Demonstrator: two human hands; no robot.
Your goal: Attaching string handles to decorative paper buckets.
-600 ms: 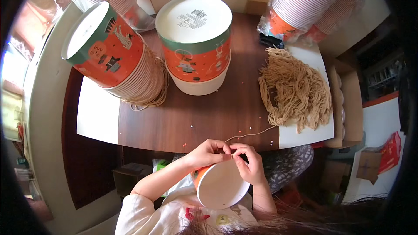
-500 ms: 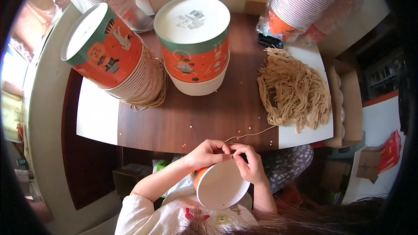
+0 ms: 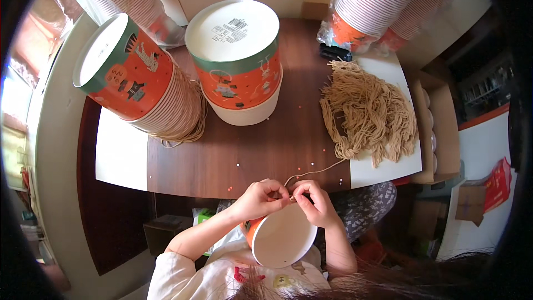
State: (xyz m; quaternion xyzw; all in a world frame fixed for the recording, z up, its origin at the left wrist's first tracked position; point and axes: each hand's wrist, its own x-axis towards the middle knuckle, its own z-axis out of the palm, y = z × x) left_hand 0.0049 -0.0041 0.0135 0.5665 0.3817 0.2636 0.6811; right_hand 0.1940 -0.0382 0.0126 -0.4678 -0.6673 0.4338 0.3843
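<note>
Paper bucket (image 3: 282, 236), white inside with an orange outer wall, rests in the person's lap just below the near edge of the brown table (image 3: 244, 155), its open mouth tipped up toward the camera. Both forearms come up from the lower edge and bend inward so the hands meet over the bucket's far rim. The left hand (image 3: 258, 199) is curled, its fingertips pinched together at the rim. The right hand (image 3: 313, 200) is curled the same way, fingertips closed on a thin tan string (image 3: 311, 173) right beside the left fingertips. The string runs up across the tabletop to a loose heap of tan cords (image 3: 369, 114) on the right. Two stacks of upturned orange-and-green buckets (image 3: 236, 61) stand farther back.
</note>
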